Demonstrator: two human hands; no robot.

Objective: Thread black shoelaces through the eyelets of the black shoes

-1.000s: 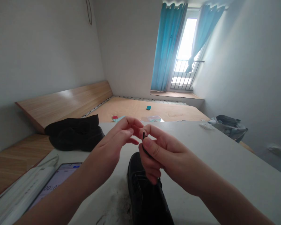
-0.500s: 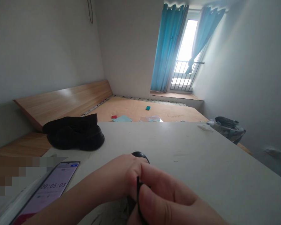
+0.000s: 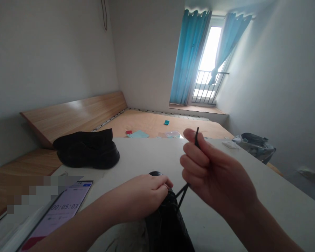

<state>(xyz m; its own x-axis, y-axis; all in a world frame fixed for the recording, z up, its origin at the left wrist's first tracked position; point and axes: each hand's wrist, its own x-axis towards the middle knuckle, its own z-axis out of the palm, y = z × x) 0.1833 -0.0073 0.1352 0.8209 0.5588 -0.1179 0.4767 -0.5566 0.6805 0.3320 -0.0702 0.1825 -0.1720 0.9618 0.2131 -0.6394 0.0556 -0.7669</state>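
Note:
A black shoe [image 3: 168, 231] stands on the white table in front of me, its toe pointing away. My left hand [image 3: 144, 196] lies across its front part, fingers bent over the lacing area; the fingertips are partly hidden. Above and to the right of the shoe, my right hand [image 3: 212, 168] is closed round a black shoelace [image 3: 183, 198]. One lace end sticks up past the thumb and forefinger, and two taut strands run down from the fist to the shoe. A second black shoe [image 3: 89, 154] lies farther off at the left, with a black flap or shaft along its top.
A phone [image 3: 64, 206] showing a timer lies left of my forearm on the white table [image 3: 238, 185]. Beyond the table is a bed [image 3: 147, 120] with small coloured items on it. A bag-lined bin [image 3: 257, 147] stands past the right edge, near a small white packet [image 3: 231, 144].
My right hand has lifted up and right from beside my left hand, drawing the shoelace out from the shoe. My left hand has stayed on the shoe, which now shows more.

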